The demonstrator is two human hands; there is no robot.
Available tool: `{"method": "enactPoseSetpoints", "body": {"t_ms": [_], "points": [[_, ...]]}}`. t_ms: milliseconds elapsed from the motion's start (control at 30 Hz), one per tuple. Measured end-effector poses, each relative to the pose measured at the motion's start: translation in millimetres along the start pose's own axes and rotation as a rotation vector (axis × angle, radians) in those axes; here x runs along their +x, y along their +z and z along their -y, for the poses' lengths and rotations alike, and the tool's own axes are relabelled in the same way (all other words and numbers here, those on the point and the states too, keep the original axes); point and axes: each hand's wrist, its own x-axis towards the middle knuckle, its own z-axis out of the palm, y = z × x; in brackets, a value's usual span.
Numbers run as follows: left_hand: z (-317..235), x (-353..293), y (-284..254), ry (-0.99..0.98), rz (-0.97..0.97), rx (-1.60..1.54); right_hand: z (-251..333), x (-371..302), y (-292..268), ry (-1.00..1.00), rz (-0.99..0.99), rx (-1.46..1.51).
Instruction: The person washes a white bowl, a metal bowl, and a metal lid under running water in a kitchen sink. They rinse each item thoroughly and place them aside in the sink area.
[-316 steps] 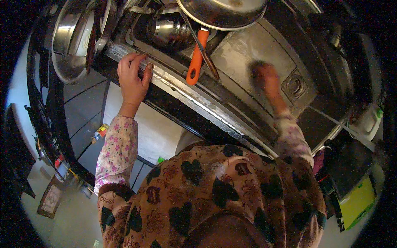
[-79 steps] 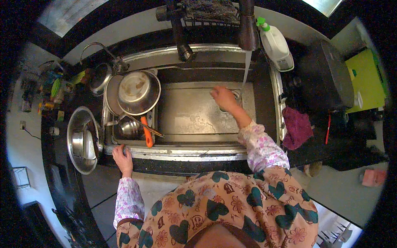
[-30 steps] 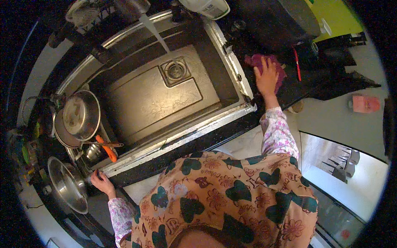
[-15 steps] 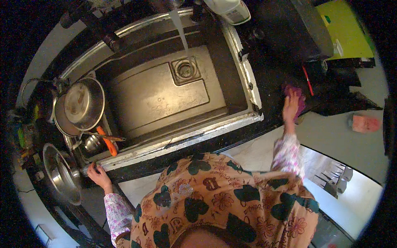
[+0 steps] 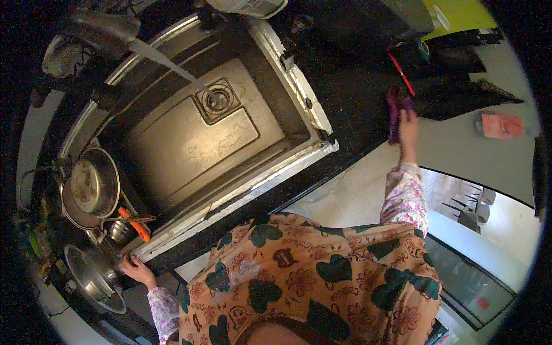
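Note:
My right hand (image 5: pixel 408 131) is on a purple cloth (image 5: pixel 394 115) at the edge of the dark counter, right of the sink. Its fingers are bent over the cloth and slightly blurred. At the sink's front left corner, my left hand (image 5: pixel 139 272) rests on the counter edge with its fingers loosely apart, holding nothing. Close by it are a wide steel bowl (image 5: pixel 92 275) and an orange-handled utensil (image 5: pixel 135 224). A water stream (image 5: pixel 167 62) runs into the steel sink (image 5: pixel 172 155) near its drain (image 5: pixel 217 100).
Steel pans (image 5: pixel 91 181) are stacked at the sink's left end. A red pen-like stick (image 5: pixel 401 75) and a black cloth or bag (image 5: pixel 454 100) lie beyond my right hand. A pink block-like item (image 5: pixel 500 125) sits farther right. A white container (image 5: pixel 253 7) stands behind the sink.
The view has turned, so the sink appears lower and farther left. My right hand has pushed farther back along the counter with the purple cloth, which is now bunched narrower. My left hand stays at the corner.

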Motion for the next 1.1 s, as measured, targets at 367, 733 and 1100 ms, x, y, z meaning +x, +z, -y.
{"method": "enactPoseSetpoints", "body": {"t_ms": [367, 733, 1100], "points": [[25, -6, 14, 0.06, -0.054, 0.084, 8, 60, 32, -0.159, -0.113, -0.718], [5, -5, 2, 0.038, -0.015, -0.005, 204, -34, 73, -0.627, 0.038, -0.07], [-17, 5, -13, -0.001, -0.044, -0.059, 279, -32, 102, -0.894, 0.121, 0.067]]}}
